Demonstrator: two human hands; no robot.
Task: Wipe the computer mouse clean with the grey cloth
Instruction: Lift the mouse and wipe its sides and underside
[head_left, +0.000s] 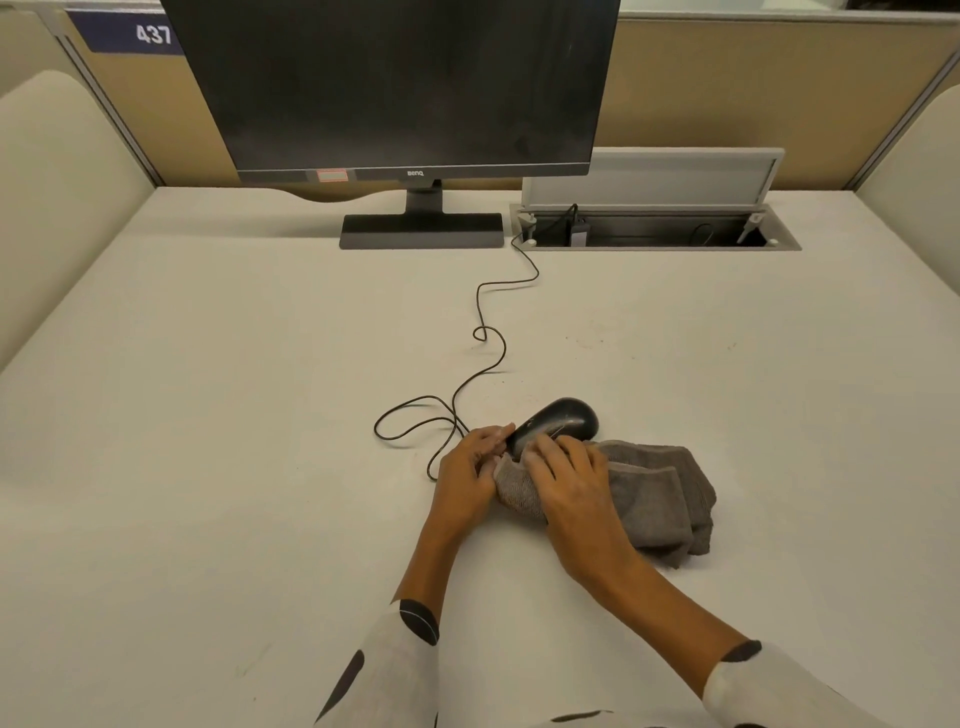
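Cubicle, pale table (208, 415), monitor (395, 88) at 12 o'clock. Left hand (467, 467) pinches computer mouse (558, 423) tilted; right hand (566, 483) curled, pressing grey cloth (660, 499) against its near end. Judgement: wiping underway, far end unwiped.

Cubicle workstation. Off-white bench (208, 364), evenly lit. BenQ monitor (395, 88), screen dark, on a flat stand at the bench's rear. Right of the monitor: open recessed cable tray (654, 234), lid raised. Behind the monitor: tan partition panels (727, 104); upper left, blue label "437" (154, 34).
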